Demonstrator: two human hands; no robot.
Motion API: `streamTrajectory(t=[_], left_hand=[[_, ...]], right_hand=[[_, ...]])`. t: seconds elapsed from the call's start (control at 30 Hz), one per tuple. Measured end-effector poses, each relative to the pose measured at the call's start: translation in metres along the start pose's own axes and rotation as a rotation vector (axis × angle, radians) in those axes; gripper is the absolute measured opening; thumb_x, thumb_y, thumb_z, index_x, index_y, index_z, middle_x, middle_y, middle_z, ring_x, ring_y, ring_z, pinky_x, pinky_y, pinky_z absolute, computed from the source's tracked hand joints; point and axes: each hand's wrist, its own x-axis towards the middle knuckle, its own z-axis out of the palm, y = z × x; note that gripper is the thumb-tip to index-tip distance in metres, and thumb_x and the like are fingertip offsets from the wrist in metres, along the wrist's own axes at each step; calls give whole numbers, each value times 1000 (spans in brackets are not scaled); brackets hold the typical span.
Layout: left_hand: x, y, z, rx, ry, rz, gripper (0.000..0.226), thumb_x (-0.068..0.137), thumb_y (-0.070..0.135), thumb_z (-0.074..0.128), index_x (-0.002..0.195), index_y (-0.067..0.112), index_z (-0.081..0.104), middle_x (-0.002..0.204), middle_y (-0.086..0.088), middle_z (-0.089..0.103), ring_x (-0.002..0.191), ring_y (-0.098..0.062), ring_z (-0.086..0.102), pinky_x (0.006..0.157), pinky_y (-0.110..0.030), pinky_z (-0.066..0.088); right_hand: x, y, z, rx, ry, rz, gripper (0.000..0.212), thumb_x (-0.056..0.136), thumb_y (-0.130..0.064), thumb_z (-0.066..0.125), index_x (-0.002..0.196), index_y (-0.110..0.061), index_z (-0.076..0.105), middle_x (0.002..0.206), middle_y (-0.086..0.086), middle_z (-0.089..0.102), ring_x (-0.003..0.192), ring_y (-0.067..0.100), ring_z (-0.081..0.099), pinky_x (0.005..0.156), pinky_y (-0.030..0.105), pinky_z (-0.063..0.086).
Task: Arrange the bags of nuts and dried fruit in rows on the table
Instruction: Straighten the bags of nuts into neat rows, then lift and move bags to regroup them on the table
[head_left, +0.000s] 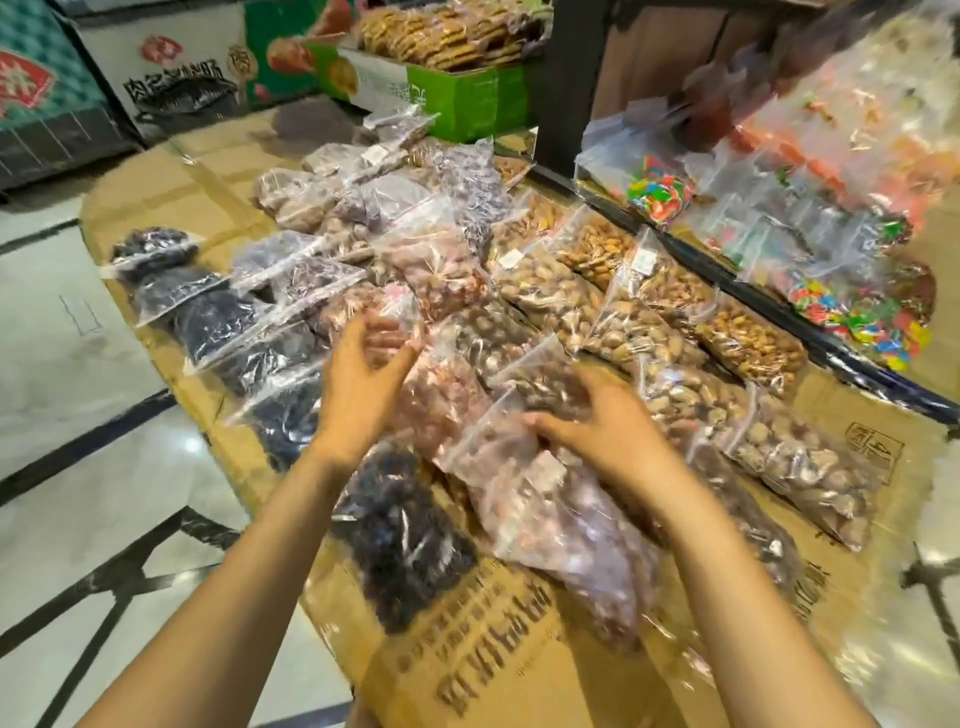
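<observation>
The bags of nuts and dried fruit (545, 312) covered the counter (519, 675) in rough rows: soft, slippery plastic, probably fairly heavy (best gripped by the sealed tops). The left hand (363, 374) hovered spread above a pinkish bag (384, 312) mid-counter; the right hand (597, 431) lay spread on another pinkish bag (545, 499) nearer the front edge.

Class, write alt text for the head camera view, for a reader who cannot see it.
A person's left hand and right hand reach over clear bags of nuts and dark dried fruit laid in rough rows on a cardboard-covered table. Bags of colourful sweets lie to the right, and a green box of biscuits stands behind.
</observation>
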Motion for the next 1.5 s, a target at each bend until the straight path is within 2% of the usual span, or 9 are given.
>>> streamTrajectory(t=[0.2, 0.33, 0.53, 0.7, 0.83, 0.97, 1.13, 1.23, 1.5], left_hand=[[139, -34, -50, 198, -85, 134, 40, 81, 45, 67, 111, 23, 52, 112, 2, 62, 105, -18, 59, 93, -43, 49], [202, -48, -65, 316, -92, 163, 44, 81, 41, 70, 112, 16, 52, 114, -7, 59, 107, -24, 55, 89, -39, 45], [232, -51, -61, 328, -206, 142, 45, 90, 31, 64, 124, 9, 46, 122, 0, 45, 89, 9, 49, 71, 2, 35], [253, -54, -46, 454, -248, 173, 71, 82, 46, 66, 138, 11, 38, 138, -13, 44, 129, -30, 39, 104, -45, 38], [287, -35, -34, 604, -388, 332, 92, 71, 63, 67, 144, 21, 30, 148, -13, 33, 134, -36, 28, 110, -50, 27], [346, -21, -7, 1011, -640, 440, 130, 44, 92, 48, 151, 26, 13, 157, -16, 18, 141, -44, 16, 115, -59, 15], [379, 2, 23, 1423, -938, 525, 133, 41, 83, 71, 145, 18, 21, 148, -15, 38, 131, -35, 42, 106, -44, 37], [375, 9, 23, 1432, -940, 558, 125, 50, 67, 81, 145, 13, 21, 142, -15, 46, 124, -33, 49, 98, -39, 44], [334, 17, -14, 600, -482, 550, 77, 59, 43, 86, 117, 11, 49, 109, -7, 58, 95, -27, 56, 82, -39, 49]], right_hand=[[180, -84, 37, 131, 214, 139, 106, 64, -62, 76, 144, -11, 29, 135, 13, 54, 122, 31, 53, 101, 41, 45], [284, -82, 78, 76, 199, 268, 144, 20, -94, 60, 141, -19, 37, 124, 5, 63, 114, 28, 60, 94, 42, 51], [263, -114, 71, -148, 308, 367, 80, 65, -67, 72, 120, -15, 48, 86, 1, 59, 80, 25, 60, 59, 30, 44], [249, -95, 46, 114, 429, 412, 76, 51, -65, 75, 109, -19, 59, 88, 0, 69, 82, 24, 67, 74, 40, 58], [226, -70, 18, 192, 482, 455, 61, 60, -44, 85, 107, -12, 63, 93, 4, 70, 82, 22, 66, 73, 32, 55], [205, -35, 18, 239, 528, 566, 73, 42, -61, 80, 95, -12, 67, 85, 4, 74, 77, 24, 71, 73, 44, 59], [181, -3, 33, 500, 616, 616, 68, 45, -53, 86, 92, -7, 70, 78, 4, 75, 69, 24, 73, 61, 46, 60], [164, -5, 30, 586, 646, 577, 41, 66, -24, 85, 99, -9, 68, 77, 0, 73, 50, 3, 63, 46, 21, 50], [107, -12, 3, 587, 666, 449, 41, 67, -15, 84, 104, -11, 67, 82, -1, 75, 60, 8, 67, 51, 21, 50]])
